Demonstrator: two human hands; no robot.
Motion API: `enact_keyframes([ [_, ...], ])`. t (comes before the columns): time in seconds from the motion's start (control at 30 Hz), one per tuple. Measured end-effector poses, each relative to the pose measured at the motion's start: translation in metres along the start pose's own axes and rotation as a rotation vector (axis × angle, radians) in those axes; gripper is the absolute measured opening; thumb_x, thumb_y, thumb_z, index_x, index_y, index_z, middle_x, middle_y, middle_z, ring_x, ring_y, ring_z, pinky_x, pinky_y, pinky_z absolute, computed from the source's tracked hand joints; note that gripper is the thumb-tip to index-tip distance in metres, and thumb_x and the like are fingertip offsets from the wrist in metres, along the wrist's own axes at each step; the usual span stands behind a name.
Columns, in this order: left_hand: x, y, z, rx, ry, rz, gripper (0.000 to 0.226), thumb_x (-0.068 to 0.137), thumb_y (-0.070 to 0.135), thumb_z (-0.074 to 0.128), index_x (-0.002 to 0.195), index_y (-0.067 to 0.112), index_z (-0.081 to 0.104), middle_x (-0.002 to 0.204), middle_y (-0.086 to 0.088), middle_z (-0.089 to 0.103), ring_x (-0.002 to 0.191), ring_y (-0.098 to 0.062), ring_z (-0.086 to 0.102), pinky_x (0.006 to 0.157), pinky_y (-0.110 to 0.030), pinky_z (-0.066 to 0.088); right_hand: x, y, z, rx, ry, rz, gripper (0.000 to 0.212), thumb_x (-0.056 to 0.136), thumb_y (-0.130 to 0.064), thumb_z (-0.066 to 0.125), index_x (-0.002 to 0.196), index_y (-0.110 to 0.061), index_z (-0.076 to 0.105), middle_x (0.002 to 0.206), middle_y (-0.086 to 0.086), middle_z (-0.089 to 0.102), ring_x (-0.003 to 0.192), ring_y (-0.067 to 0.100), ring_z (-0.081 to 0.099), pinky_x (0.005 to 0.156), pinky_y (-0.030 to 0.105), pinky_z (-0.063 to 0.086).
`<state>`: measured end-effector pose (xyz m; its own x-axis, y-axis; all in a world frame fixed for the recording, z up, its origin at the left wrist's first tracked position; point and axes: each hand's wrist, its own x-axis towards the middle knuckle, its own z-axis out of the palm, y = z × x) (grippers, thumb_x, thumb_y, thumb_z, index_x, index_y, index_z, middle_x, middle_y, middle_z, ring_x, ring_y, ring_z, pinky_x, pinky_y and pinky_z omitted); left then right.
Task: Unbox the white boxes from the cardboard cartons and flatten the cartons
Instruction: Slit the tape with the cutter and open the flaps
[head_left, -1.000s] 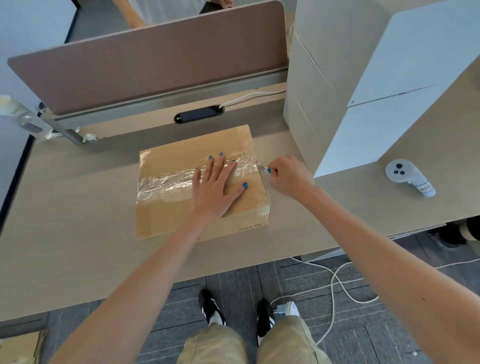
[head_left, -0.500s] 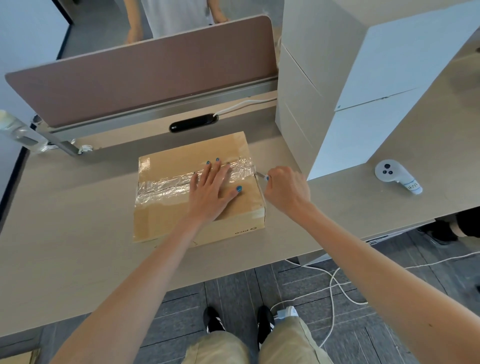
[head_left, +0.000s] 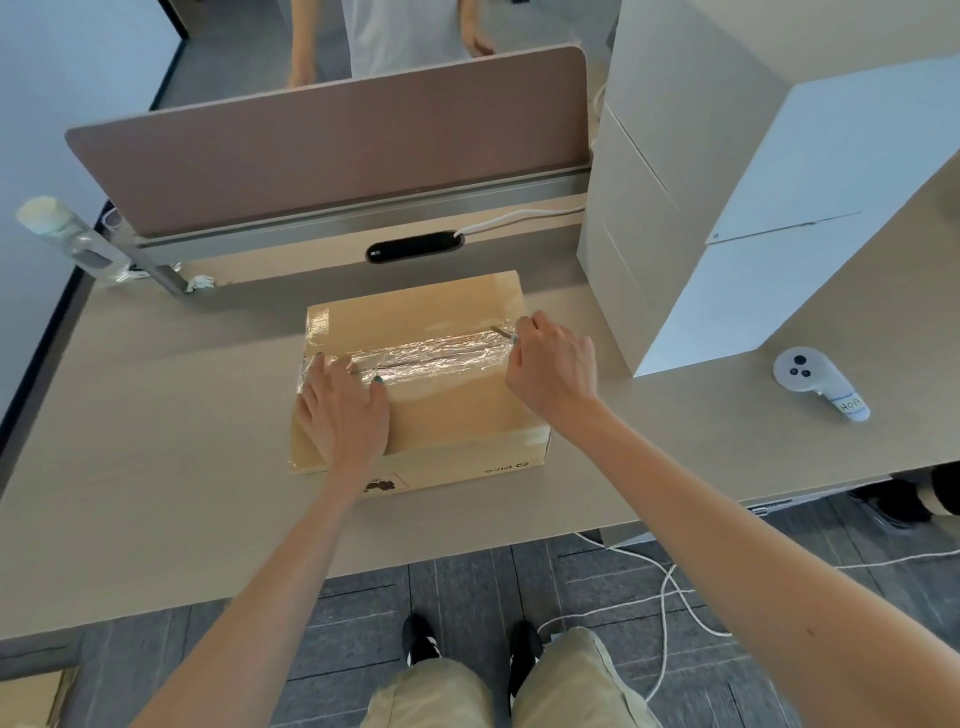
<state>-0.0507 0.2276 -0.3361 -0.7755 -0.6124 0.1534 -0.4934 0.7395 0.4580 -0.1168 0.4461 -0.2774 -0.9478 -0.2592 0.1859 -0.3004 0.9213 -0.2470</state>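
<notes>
The cardboard carton (head_left: 447, 410) lies flat on the bench (head_left: 156, 441), with its long axis and taped seam (head_left: 431, 356) running left to right. Tall white boxes (head_left: 727, 208) stand just right of the carton. The left hand (head_left: 343, 410) presses flat, fingers straight, on the carton's left top. The right hand (head_left: 553, 364), curled at the carton's right edge, pinches a thin tool (head_left: 501, 330) at the seam's end.

The carton (head_left: 452, 415) lies on the desk (head_left: 156, 441), with the divider panel (head_left: 332, 145) behind it. Right of the carton stands the stack of boxes (head_left: 675, 156), and the controller (head_left: 810, 379) lies farther right. The left hand (head_left: 343, 410) rests on the carton's left part. The right hand (head_left: 553, 369) pinches a thin tool (head_left: 503, 331) at its right edge.
</notes>
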Motion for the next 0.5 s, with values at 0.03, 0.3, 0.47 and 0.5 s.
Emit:
enact_keyframes([
  [0.03,0.001,-0.001,-0.001,0.019,0.01,-0.027,0.05,0.092,0.033,0.057,0.138,0.015,0.046,0.156,-0.011,0.031,0.144,-0.031,0.027,0.117,-0.047,0.017,0.004,-0.007,0.005,0.02,-0.015,-0.02,0.023,0.091,-0.014,0.043,0.106,-0.01,0.059,0.103,0.004,0.058,0.086,0.026,0.059,0.064,0.031,0.032],
  [0.3,0.0,-0.012,-0.009,0.0,-0.017,-0.467,0.075,0.095,0.05,0.052,0.148,0.004,0.027,0.147,-0.021,0.04,0.134,-0.039,0.038,0.107,-0.048,0.025,0.039,-0.046,0.049,0.125,-0.067,-0.192,0.017,0.092,-0.009,0.052,0.106,-0.01,0.061,0.108,0.006,0.054,0.093,0.024,0.055,0.073,0.033,0.042],
  [0.47,0.001,-0.011,-0.006,0.021,0.068,-0.439,0.062,0.094,0.051,0.053,0.137,0.008,0.042,0.128,-0.016,0.054,0.12,-0.036,0.047,0.097,-0.044,0.033,0.067,-0.06,0.065,0.15,-0.127,-0.258,0.018,0.096,-0.013,0.048,0.112,-0.009,0.056,0.114,0.005,0.051,0.1,0.02,0.05,0.076,0.03,0.041],
  [0.5,0.001,-0.013,-0.006,0.011,0.08,-0.432,0.06,0.093,0.051,0.054,0.135,0.009,0.044,0.127,-0.014,0.055,0.119,-0.034,0.048,0.096,-0.043,0.033,0.072,-0.063,0.068,0.15,-0.127,-0.273,0.018,0.097,-0.014,0.047,0.112,-0.01,0.056,0.113,0.004,0.05,0.1,0.019,0.05,0.076,0.029,0.04],
])
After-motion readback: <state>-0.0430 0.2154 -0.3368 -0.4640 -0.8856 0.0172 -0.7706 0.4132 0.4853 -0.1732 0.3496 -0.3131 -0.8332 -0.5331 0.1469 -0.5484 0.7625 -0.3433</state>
